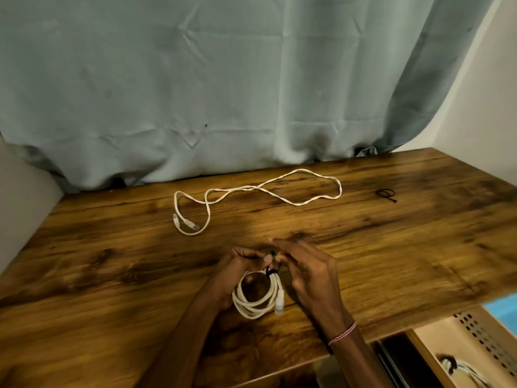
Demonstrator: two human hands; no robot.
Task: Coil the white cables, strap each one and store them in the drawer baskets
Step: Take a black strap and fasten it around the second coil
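Dark-grained wood table before a grey-green curtain. My left hand grips the coiled white cable; my right hand pinches its black strap. A loose white cable lies farther back, a spare strap to its right, and the drawer basket stands open lower right.

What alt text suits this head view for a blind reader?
A left hand grips a coiled white cable while the right hand pinches a thin black strap around it, above a brown wooden table. Behind lie an uncoiled white cable and a spare black strap.
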